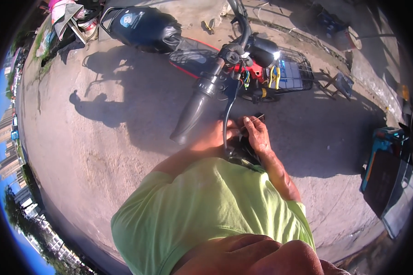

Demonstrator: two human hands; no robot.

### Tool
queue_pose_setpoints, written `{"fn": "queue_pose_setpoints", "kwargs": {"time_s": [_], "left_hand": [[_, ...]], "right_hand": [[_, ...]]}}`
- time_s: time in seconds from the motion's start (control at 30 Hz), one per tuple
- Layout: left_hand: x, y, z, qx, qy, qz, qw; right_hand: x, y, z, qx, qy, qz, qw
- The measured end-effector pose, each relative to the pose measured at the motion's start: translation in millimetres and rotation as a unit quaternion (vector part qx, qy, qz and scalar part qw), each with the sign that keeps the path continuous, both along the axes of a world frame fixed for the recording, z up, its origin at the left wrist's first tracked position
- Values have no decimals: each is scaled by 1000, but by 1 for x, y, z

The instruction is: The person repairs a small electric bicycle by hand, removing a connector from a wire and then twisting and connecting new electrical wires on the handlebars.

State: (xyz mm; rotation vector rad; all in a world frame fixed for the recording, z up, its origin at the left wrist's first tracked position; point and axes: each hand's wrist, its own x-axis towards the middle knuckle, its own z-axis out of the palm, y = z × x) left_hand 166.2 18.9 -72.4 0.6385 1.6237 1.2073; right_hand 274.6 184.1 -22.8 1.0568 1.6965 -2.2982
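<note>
In front of my body, my left hand point(226, 131) and my right hand point(258, 134) meet close together. The fingers of both are bent and pinched around a thin, dark piece I cannot make out. The left hand is partly hidden behind the brake lever point(229, 112). Just beyond them stands an electric scooter, its black handlebar grip point(191, 114) slanting down to the left of my hands. Coloured wires point(246, 78) hang exposed by the red front body point(257, 71). Yellow-handled pliers point(275, 78) hang at the edge of the wire basket point(307, 75).
The scooter's dark seat point(144, 27) extends to the far left. Another yellow-handled tool point(209, 26) lies on the ground beyond. A small folding stool point(343, 85) stands right of the basket. A teal and black box point(384, 169) sits at the right, a bucket point(351, 39) at the far right.
</note>
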Motion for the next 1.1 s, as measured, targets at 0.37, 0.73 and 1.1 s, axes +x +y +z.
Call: {"fn": "queue_pose_setpoints", "kwargs": {"time_s": [0.37,0.73,1.1], "left_hand": [[40,38,8,3,-38,-19,999],[161,198,-51,-35,-85,80,993],[227,341,-69,-160,15,52,986]], "right_hand": [[64,43,-25,-43,29,12,999],[269,243,-45,-55,51,-243,967],[432,404,-67,-135,-8,-423,896]]}}
